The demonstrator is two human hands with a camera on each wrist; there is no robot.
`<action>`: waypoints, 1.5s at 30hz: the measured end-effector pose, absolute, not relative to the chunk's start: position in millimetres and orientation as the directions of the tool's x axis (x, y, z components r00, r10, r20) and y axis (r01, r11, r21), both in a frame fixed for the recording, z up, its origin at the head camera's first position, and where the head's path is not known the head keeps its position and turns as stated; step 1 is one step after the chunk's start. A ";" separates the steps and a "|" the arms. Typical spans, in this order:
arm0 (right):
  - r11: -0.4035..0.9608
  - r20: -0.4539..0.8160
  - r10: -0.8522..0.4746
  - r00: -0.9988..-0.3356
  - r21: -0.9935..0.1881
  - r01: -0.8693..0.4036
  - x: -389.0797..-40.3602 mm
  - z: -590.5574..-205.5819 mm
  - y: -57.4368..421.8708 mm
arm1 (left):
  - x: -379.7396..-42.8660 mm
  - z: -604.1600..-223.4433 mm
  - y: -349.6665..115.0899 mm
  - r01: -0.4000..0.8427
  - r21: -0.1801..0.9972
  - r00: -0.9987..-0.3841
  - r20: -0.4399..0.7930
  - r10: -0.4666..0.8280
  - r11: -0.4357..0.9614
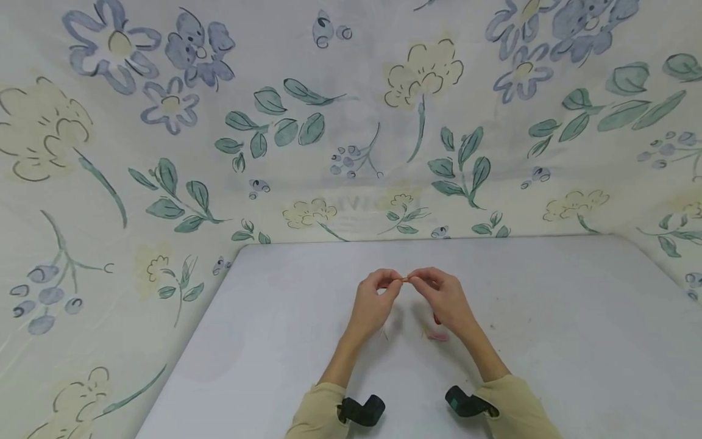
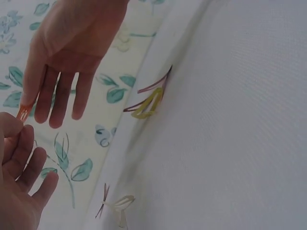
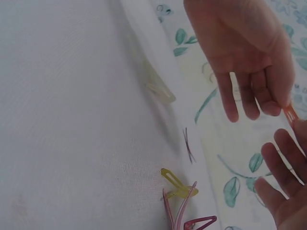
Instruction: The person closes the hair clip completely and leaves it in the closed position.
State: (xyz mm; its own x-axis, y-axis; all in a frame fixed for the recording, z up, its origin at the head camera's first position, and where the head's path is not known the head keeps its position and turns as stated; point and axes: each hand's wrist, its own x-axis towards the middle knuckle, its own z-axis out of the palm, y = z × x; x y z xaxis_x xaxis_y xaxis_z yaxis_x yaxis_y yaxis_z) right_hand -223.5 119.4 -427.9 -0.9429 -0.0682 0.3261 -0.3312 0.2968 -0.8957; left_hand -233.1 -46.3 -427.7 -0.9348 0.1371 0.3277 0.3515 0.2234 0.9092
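A small orange snap hair clip (image 1: 405, 280) is held up above the far part of the white table (image 1: 263, 341). My left hand (image 1: 375, 302) pinches one end of it between thumb and forefinger. At the other end, the thumb and forefinger of my right hand (image 1: 445, 299) pinch it too. Both wrist views show the orange clip (image 2: 24, 113) bridging the two hands, its ends covered by fingertips. The remaining fingers of each hand extend loosely away from the clip.
Several more hair clips lie on the table below the hands: a yellow clip (image 2: 147, 106), a whitish clip (image 2: 123, 203), a dark crossed clip (image 3: 188, 146) and a pink clip (image 3: 180, 211). A flower-print sheet (image 1: 351, 122) hangs behind the table and on its left.
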 end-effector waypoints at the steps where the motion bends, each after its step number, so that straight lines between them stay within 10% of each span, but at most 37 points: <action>1: 0.289 0.323 -0.068 -0.944 -0.899 -0.328 -222.9 -427.4 119.9 | -232.5 -427.1 -46.2 0.350 0.911 -0.935 0.325 0.142 0.216; 45: 0.260 0.322 -0.023 -0.947 -0.912 -0.316 -220.9 -434.5 119.4 | -228.3 -422.9 -45.0 0.363 0.894 -0.932 0.342 0.124 0.263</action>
